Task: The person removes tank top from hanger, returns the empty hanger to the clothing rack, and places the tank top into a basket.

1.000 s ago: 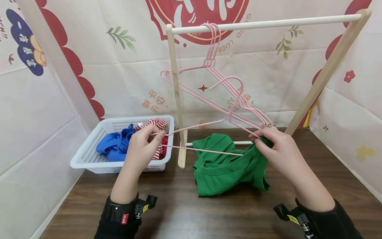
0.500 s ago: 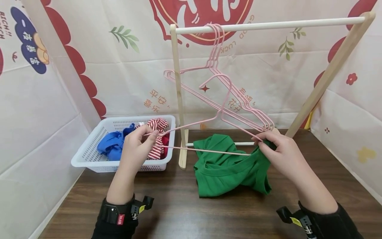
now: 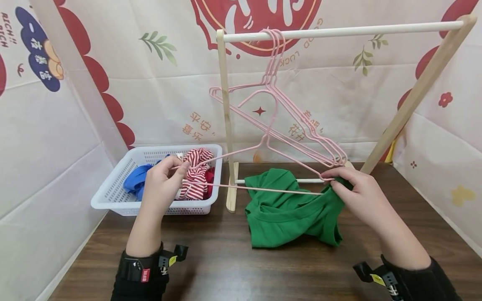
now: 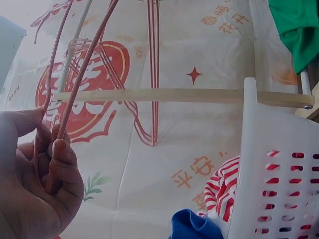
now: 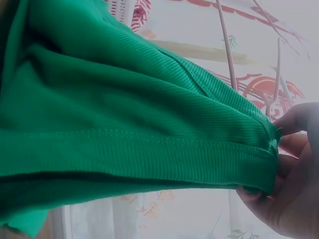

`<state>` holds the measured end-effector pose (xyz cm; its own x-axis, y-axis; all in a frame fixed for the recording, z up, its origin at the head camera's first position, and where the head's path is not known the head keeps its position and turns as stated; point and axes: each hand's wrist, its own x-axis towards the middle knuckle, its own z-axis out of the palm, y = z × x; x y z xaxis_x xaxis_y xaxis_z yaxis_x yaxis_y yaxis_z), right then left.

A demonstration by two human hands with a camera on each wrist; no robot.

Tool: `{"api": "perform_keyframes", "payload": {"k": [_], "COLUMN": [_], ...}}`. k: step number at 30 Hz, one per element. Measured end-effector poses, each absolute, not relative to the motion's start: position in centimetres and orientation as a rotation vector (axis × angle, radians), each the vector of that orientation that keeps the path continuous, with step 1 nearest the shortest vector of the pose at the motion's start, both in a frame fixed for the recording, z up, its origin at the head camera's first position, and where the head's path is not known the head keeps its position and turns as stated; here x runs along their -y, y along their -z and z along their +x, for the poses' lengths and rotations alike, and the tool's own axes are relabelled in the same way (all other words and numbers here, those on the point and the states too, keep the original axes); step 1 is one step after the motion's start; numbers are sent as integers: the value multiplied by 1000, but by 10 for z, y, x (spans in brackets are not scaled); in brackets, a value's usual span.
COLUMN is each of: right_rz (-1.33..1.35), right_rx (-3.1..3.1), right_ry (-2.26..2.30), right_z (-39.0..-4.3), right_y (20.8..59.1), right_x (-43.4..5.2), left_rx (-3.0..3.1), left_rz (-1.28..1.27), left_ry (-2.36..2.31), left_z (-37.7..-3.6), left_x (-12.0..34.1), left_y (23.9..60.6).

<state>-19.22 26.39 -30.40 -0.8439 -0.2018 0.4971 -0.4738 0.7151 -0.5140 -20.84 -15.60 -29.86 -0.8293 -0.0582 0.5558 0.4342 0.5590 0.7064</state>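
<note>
My left hand (image 3: 162,179) grips one end of a pink clothes hanger (image 3: 241,152), with its fingers curled round the wire in the left wrist view. The hanger's hook points up and to the left. My right hand (image 3: 355,186) pinches the ribbed collar of a green shirt (image 3: 286,221), close by the hanger's other end. In the right wrist view the collar (image 5: 219,144) is stretched taut toward the fingers, and the hanger wire runs in behind the cloth. The rest of the shirt drapes down onto the table in folds.
Several pink hangers (image 3: 301,125) hang from the white bar (image 3: 361,30) of a wooden rack. To the left stands a white basket (image 3: 113,205) holding a blue garment (image 3: 136,179), a red-striped one (image 3: 197,159) and a red one. A printed cloth backdrop surrounds the table (image 3: 211,259).
My left hand has moved left, and the hanger has shifted left with it, its hook swinging the same way. The right hand has stayed almost in place at the collar.
</note>
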Motion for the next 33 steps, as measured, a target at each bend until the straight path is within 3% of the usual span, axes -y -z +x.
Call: {"api": "perform_keyframes", "payload": {"k": [33], "right_rz": [561], "right_rx": [2596], "right_ry": [-980], "right_z": [-197], "right_y": [314], "right_x": [-281], "left_rx": [2335], "left_rz": [-272], "left_ry": [1217], "left_z": [-208], "left_x": [161], "left_y": [304]}}
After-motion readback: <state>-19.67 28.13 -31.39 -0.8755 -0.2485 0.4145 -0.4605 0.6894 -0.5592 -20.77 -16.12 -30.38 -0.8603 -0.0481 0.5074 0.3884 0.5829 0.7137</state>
